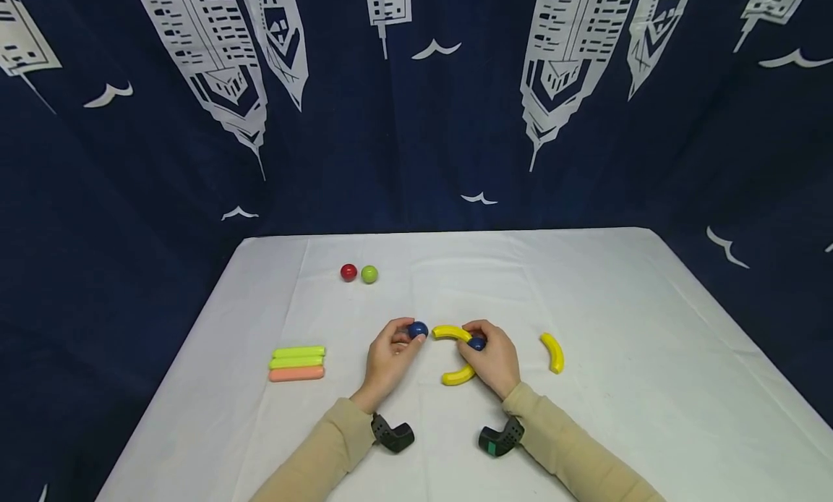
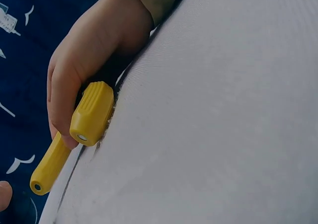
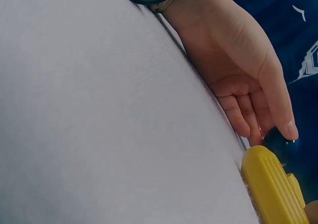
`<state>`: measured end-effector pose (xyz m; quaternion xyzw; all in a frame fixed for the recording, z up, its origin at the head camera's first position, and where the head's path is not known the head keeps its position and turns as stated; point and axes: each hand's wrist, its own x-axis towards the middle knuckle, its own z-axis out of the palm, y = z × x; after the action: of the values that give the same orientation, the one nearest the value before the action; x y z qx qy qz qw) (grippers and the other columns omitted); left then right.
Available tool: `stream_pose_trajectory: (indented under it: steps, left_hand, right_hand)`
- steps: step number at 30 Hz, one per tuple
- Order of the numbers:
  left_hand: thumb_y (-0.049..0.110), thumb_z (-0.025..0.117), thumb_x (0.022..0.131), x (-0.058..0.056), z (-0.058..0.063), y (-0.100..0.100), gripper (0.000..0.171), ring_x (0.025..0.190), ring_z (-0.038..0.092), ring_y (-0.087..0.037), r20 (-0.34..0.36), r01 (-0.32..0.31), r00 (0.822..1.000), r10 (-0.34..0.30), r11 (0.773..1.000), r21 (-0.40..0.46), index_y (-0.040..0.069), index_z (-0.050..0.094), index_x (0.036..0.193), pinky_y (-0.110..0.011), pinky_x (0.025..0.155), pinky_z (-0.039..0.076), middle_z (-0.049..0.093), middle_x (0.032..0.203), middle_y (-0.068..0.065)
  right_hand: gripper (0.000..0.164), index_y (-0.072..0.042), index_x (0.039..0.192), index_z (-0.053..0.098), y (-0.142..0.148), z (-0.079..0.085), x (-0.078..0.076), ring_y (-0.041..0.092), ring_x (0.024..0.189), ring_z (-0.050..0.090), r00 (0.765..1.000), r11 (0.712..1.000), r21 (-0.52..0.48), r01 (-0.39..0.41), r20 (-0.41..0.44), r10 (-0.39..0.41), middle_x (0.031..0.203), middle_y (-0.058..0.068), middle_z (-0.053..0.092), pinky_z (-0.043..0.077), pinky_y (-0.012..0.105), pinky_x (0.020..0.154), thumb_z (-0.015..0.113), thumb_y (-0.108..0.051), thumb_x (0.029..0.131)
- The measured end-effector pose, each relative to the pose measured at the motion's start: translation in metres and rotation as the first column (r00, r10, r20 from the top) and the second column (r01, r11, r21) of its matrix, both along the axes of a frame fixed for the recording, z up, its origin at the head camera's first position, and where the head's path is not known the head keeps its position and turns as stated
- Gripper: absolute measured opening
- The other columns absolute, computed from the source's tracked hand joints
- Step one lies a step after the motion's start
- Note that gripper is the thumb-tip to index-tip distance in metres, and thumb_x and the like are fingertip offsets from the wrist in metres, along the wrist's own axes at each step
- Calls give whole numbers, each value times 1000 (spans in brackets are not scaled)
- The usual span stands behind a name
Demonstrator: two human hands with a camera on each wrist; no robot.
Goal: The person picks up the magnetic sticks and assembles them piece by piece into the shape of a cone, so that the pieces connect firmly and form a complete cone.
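At the near edge, two tan sleeves (image 1: 325, 458) reach in over the white table (image 1: 651, 386), a black wrist camera (image 1: 393, 435) strapped on each; the right one shows a green patch (image 1: 492, 448), any lettering on it too small to tell. Moving up, a yellow curve (image 1: 458, 375) lies with its right end up by the right hand (image 1: 497, 361). Over on the left, an orange stick (image 1: 296, 373), then two lime sticks (image 1: 296, 362) behind it, all lined up side by side. Now the middle, and look at those hands! The right one pinches a blue ball (image 1: 477, 343); the left hand (image 1: 387, 361) has thumb and fingers round a second blue ball (image 1: 418, 330). Between the two balls sits another yellow curve (image 1: 451, 332), left end just beside the left ball, right end at the right ball; whether it touches that one, I can't tell. Off to the right, a third yellow curve (image 1: 552, 353) lies well apart. Further back, a red ball (image 1: 348, 272) and a green ball (image 1: 369, 274) rest just beside each other. And beyond the far edge hangs a dark blue curtain (image 1: 390, 147), printed in white with upside-down towers (image 1: 224, 53) and gull shapes (image 1: 239, 213).
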<state>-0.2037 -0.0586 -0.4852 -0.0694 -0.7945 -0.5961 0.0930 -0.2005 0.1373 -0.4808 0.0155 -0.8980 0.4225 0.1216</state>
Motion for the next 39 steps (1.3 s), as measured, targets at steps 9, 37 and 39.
stream_pose_trajectory:
  steps: [9,37,39]
  left_hand:
    - [19,75,81,-2,-1,1,36,88,61,-18,-59,50,997,-49,998,27,7,62,113,-23,71,50,64,103,-6]
    - [18,74,82,0,-2,0,32,88,64,-18,-75,102,992,-105,993,-52,8,65,111,-25,73,51,68,99,-6]
    - [18,74,82,0,-2,0,32,88,64,-19,-76,108,991,-112,993,-52,8,64,112,-25,73,51,68,100,-6]
  right_hand:
    - [26,-8,101,66,1,1,2,19,80,55,1000,999,-41,-5,-19,4,90,6,62,42,34,74,72,-18,78]
    - [19,-13,99,65,2,-4,2,15,70,50,997,997,-45,-57,-60,55,78,0,58,38,27,61,70,-19,82]
    - [19,-14,100,65,2,-5,2,15,68,49,996,997,-46,-70,-64,67,76,-1,57,37,26,59,69,-18,82]
